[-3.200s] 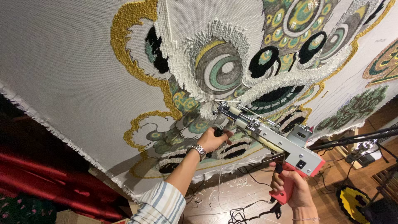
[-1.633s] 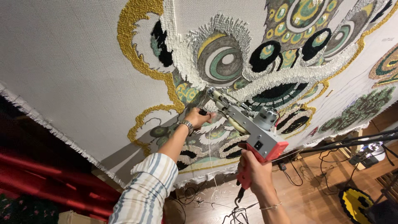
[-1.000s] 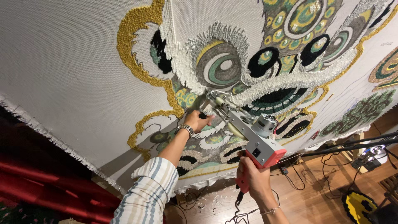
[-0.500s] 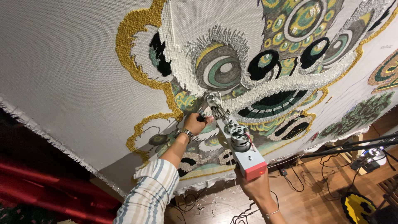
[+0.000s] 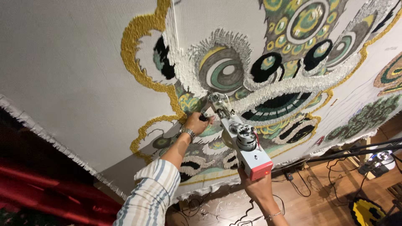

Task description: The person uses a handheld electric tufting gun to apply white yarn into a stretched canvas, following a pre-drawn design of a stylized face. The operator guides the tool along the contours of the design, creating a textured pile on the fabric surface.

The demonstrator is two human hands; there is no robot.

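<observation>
Two hands' grip holds tufting gun [image 5: 240, 140] against cloth [image 5: 75, 71].

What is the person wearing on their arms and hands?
The left arm has a rolled-up striped sleeve, white with blue and tan lines, and a silver wristwatch sits by the left hand. The right hand is bare, with a thin bracelet on its wrist.

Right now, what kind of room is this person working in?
Probably a rug-making workshop. A big cloth is stretched out with a half-finished colourful yarn picture, the hands hold a tufting gun against it, and cables trail over the wooden floor.
</observation>
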